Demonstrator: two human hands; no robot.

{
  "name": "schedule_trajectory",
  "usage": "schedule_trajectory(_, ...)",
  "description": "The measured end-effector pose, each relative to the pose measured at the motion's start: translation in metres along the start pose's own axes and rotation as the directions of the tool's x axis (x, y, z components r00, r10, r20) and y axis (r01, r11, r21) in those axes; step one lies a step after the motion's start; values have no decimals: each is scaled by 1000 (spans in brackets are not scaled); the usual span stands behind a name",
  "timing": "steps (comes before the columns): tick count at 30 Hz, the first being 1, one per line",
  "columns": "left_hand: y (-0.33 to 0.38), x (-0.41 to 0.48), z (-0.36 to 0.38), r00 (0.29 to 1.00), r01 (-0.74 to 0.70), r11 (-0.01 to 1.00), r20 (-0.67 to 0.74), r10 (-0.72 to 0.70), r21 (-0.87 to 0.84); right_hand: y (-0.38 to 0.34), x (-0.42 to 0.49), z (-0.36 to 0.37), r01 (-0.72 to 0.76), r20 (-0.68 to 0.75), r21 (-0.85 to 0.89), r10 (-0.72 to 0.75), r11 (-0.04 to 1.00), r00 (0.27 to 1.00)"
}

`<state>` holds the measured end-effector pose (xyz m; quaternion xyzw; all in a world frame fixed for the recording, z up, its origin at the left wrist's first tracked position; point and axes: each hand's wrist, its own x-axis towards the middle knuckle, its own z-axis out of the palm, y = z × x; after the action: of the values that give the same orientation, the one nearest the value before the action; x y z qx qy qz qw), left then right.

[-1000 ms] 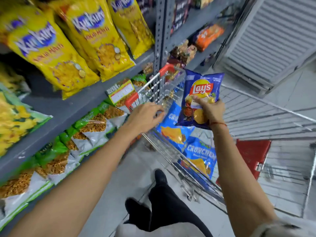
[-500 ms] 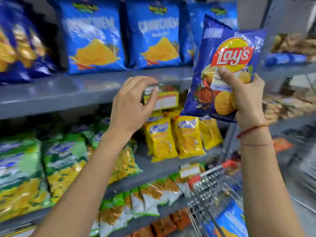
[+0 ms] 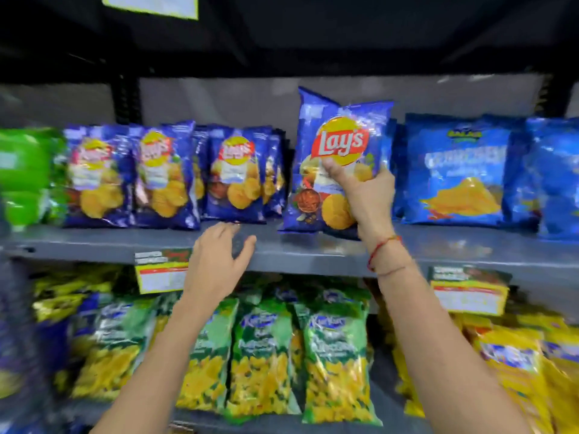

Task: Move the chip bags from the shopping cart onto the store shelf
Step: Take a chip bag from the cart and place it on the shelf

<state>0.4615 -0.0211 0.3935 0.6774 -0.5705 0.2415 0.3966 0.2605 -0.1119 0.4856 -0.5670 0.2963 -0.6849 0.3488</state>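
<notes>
My right hand [image 3: 365, 195] grips a blue Lay's chip bag [image 3: 332, 145] by its lower right side and holds it upright, its bottom edge at the grey shelf [image 3: 313, 249]. The bag stands in the gap between a row of matching blue Lay's bags [image 3: 163, 177] on its left and light blue chip bags [image 3: 460, 170] on its right. My left hand [image 3: 219, 261] hovers open just in front of the shelf edge, below the Lay's row, holding nothing. The shopping cart is out of view.
Green bags [image 3: 22, 173] fill the shelf's far left. On the shelf below stand green snack bags [image 3: 263, 358] and yellow ones [image 3: 513, 364]. Price tags [image 3: 161, 274] hang from the shelf edge. A dark shelf board runs overhead.
The view swung up from the cart to a higher shelf. My right hand carried the Lay's bag up to the shelf gap. My left hand left the cart handle and rose to the shelf edge.
</notes>
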Motion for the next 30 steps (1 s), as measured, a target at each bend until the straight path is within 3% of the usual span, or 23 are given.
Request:
schedule_trajectory(7,0,-1,-3,997,-15,994,78,7,105,10,1,107,14,118,11,-16,1000,993)
schedule_trajectory(12,0,-3,0,997,-52,993,55,46,104,33,1,140,-63,189,-62,74,996,979)
schedule_trajectory(27,0,-11,18,998,-46,990,-39,52,134,51,-5,141,-135,239,-172,174,976,955)
schedule_trajectory(30,0,-11,19,995,-57,994,-72,64,97,44,-6,119,-73,191,-178,107,981,976)
